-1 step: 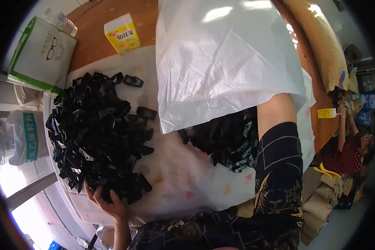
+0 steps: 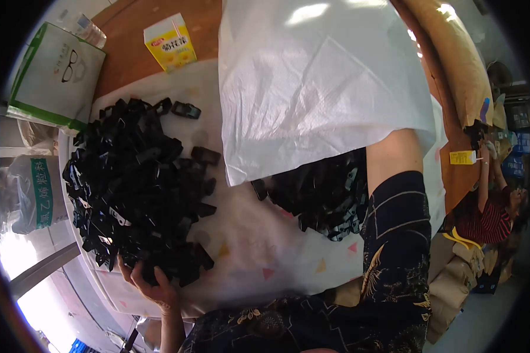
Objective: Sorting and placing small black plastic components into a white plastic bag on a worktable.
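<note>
My left hand (image 2: 153,289) rests at the near edge of a large pile of small black plastic parts (image 2: 141,170). Its fingers are apart and curved against the nearest pieces, and no piece is visibly gripped. A white woven plastic sack (image 2: 318,94) fills the upper middle of the view. My right forearm (image 2: 393,159) goes up under the sack's near edge, so my right hand is hidden there. A second heap of black parts (image 2: 321,197) shows partly from beneath the sack, beside that forearm.
A pale cloth with coloured triangles (image 2: 288,265) covers the wooden table (image 2: 126,44). Beyond the left pile stand a yellow drink carton (image 2: 171,44) and a white, green-edged bag (image 2: 59,76). Another drink carton (image 2: 463,157) stands at right, near a person in a striped shirt (image 2: 483,223).
The sack's near edge has lifted slightly and its surface creases differ. My right forearm has shifted a little to the right. My left hand stays against the pile.
</note>
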A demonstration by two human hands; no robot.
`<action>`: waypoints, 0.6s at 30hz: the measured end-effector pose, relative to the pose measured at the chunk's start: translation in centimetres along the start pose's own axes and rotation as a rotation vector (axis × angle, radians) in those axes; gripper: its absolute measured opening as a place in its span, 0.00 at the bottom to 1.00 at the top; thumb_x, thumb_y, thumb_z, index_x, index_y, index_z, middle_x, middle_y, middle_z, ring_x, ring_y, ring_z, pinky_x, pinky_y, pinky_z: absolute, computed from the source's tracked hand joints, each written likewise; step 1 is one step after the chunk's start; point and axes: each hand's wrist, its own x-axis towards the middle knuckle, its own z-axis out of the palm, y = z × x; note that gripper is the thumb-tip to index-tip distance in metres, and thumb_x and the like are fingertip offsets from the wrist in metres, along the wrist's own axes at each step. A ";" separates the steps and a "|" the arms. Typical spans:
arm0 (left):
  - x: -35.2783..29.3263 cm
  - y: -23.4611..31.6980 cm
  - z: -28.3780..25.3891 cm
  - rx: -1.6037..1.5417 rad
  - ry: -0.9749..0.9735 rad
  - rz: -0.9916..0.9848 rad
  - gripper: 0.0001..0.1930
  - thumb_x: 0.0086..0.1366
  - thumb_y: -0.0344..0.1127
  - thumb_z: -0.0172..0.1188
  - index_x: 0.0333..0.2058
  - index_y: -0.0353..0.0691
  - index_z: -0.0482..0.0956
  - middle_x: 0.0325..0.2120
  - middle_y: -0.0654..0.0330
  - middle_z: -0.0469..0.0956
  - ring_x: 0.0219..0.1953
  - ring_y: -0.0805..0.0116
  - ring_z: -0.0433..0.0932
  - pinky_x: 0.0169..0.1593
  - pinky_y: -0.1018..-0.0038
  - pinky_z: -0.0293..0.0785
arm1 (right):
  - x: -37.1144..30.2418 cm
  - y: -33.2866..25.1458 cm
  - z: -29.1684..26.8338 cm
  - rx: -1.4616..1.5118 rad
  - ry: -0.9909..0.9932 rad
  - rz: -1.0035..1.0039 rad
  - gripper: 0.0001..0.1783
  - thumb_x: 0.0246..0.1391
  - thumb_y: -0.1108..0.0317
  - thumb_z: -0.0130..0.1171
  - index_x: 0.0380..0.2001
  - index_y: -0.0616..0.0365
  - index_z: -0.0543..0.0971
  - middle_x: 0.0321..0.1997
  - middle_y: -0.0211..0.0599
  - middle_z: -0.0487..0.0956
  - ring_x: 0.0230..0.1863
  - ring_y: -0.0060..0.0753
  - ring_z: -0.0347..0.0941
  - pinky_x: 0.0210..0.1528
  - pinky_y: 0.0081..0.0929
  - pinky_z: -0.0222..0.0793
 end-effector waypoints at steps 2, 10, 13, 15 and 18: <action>0.2 0.3 -0.1 -0.049 0.042 -0.018 0.16 0.63 0.28 0.56 0.49 0.35 0.72 0.68 0.43 0.59 0.68 0.44 0.60 0.69 0.53 0.55 | -2.2 0.2 0.9 0.016 -0.022 0.038 0.35 0.66 0.45 0.48 0.70 0.51 0.62 0.74 0.40 0.61 0.74 0.42 0.56 0.73 0.38 0.53; 1.0 -0.1 0.9 -0.123 0.075 0.038 0.15 0.63 0.29 0.59 0.49 0.35 0.75 0.67 0.44 0.60 0.67 0.46 0.61 0.69 0.54 0.57 | -5.8 -2.3 -1.3 0.030 0.011 0.093 0.35 0.66 0.44 0.47 0.70 0.50 0.63 0.74 0.40 0.61 0.74 0.43 0.55 0.73 0.38 0.53; 1.1 0.1 0.9 -0.143 0.063 0.025 0.16 0.61 0.26 0.60 0.48 0.35 0.74 0.67 0.43 0.60 0.67 0.44 0.61 0.69 0.54 0.57 | -6.7 -3.1 -2.6 0.030 0.051 0.093 0.35 0.66 0.44 0.47 0.70 0.49 0.63 0.74 0.40 0.61 0.74 0.43 0.55 0.73 0.38 0.53; 1.0 -0.3 1.1 -0.174 0.086 0.053 0.16 0.61 0.27 0.61 0.48 0.35 0.75 0.67 0.44 0.61 0.67 0.45 0.61 0.70 0.55 0.57 | -6.6 -4.2 -3.3 0.035 0.074 0.080 0.35 0.66 0.44 0.47 0.70 0.49 0.63 0.74 0.40 0.61 0.75 0.43 0.55 0.73 0.39 0.53; 1.1 0.0 0.9 -0.198 0.110 0.051 0.16 0.60 0.27 0.63 0.47 0.35 0.76 0.66 0.44 0.62 0.66 0.45 0.63 0.69 0.55 0.58 | -5.3 -5.7 -4.5 0.045 0.119 0.045 0.35 0.66 0.44 0.47 0.70 0.48 0.63 0.75 0.40 0.61 0.75 0.44 0.55 0.74 0.39 0.52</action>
